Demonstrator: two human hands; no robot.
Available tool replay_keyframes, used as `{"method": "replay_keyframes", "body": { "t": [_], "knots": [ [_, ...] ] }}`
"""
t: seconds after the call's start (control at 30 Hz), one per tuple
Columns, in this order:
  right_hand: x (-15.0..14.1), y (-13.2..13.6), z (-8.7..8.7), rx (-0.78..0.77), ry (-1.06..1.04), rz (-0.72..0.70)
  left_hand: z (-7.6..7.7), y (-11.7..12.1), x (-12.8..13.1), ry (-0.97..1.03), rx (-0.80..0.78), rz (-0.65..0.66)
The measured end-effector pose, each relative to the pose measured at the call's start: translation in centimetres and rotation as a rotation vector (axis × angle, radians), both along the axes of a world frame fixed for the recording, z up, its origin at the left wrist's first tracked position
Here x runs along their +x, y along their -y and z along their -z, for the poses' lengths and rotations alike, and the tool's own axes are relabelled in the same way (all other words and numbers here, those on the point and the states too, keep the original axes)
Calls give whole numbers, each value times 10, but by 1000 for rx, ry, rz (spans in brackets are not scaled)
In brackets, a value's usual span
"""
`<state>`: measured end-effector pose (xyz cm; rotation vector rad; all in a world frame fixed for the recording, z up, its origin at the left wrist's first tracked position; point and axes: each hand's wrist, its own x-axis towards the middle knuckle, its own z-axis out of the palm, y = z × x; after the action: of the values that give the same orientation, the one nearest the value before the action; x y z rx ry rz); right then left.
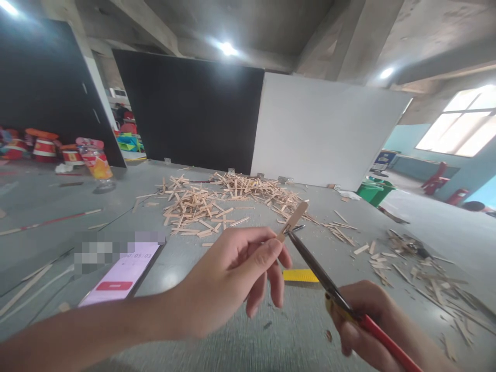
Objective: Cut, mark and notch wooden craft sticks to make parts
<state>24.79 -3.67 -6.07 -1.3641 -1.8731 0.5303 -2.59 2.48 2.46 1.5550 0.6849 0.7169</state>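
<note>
Between the thumb and index finger of my left hand [248, 263] is a flat, round-ended wooden craft stick [297, 216], tilted up and to the right. A small dark rectangular mark shows on its face. My right hand [368, 320] is wrapped round a long, thin dark metal tool [315, 266] with a red handle and some yellow near the grip; its exact kind is unclear. The tool's tip touches the stick near my left fingertips. A small metal point shows just behind the stick. Below lies a yellow ridged strip [301, 275] on the grey table [217, 341].
Loose wooden sticks [194, 206] are heaped behind my hands; more pieces [437, 284] lie scattered at right. A phone [120, 279] lies at left, with a plastic bottle [98, 165] beyond it. Black [194, 113] and white panels [321, 129] stand along the back. A green bin [372, 191] is at right.
</note>
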Motion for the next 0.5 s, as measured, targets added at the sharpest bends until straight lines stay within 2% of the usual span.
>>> {"method": "replay_keyframes", "body": {
  "t": [0.2, 0.33, 0.5],
  "knots": [
    [6, -9, -1, 70, 93, -38, 1, 6, -3, -20, 32, -11],
    [3, -2, 1, 73, 79, 4, 2, 6, -3, -15, 42, 5],
    [9, -4, 7, 177, 150, 46, 3, 6, -3, -16, 49, -7]
  ]
}}
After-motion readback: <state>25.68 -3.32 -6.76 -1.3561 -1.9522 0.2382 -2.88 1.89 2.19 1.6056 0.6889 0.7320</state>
